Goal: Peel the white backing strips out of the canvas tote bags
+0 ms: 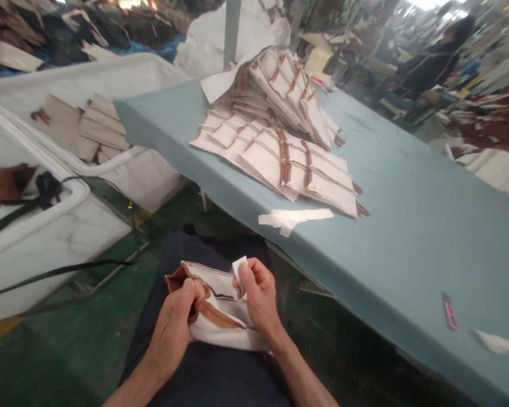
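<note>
On the lap (212, 376), the brown-trimmed fabric piece (225, 327) is being clamped by the left hand (173, 328) while its white paper tab (239, 265) is being pinched by the right hand (261, 299) (likely best peeled slowly, cloth taut).

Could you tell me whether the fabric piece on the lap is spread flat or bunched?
Bunched: the fabric piece sags in folds between the left hand and right hand, its brown edge curled.

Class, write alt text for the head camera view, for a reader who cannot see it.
The left hand and right hand hold a cream fabric piece with brown trim over a lap; the right hand pinches a small white slip. A blue-grey table carries stacks of similar pieces.
</note>
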{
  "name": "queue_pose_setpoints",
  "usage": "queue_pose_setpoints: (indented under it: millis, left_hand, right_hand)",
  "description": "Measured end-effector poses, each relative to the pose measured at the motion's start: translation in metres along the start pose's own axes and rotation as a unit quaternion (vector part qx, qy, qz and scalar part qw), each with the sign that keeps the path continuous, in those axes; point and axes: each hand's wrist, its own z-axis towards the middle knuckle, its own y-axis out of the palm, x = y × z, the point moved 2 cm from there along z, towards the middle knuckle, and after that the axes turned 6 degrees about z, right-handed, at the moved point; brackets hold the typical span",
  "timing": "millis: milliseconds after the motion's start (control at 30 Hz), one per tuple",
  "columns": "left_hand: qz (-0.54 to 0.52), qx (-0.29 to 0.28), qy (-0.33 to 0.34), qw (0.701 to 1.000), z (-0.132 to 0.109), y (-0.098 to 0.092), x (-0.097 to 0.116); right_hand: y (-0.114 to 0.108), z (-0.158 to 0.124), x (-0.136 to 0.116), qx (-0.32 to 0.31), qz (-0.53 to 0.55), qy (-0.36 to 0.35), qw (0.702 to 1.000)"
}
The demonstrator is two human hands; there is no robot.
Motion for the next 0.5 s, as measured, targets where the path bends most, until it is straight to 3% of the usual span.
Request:
queue_pose_setpoints:
  millis: [133,267,367,500]
  left_hand:
    - [0.084,-0.035,0.008,0.996,-0.017,-0.014,-0.015]
    - [0.118,-0.046,0.014,0.992,-0.025,-0.026,-0.014]
    - [0.103,-0.095,0.012,0.990,-0.023,-0.032,-0.003]
    - [0.069,-0.120,-0.003,0.990,-0.011,-0.034,0.021]
  right_hand:
    - [0.003,-0.016,0.022,-0.022,-0.027,0.035,0.999]
    - [0.005,-0.016,0.024,-0.044,-0.033,0.048,0.997]
    - [0.003,-0.017,0.005,-0.063,-0.056,0.052,0.995]
    - [-0.005,-0.035,-0.046,-0.102,-0.116,0.050,0.987]
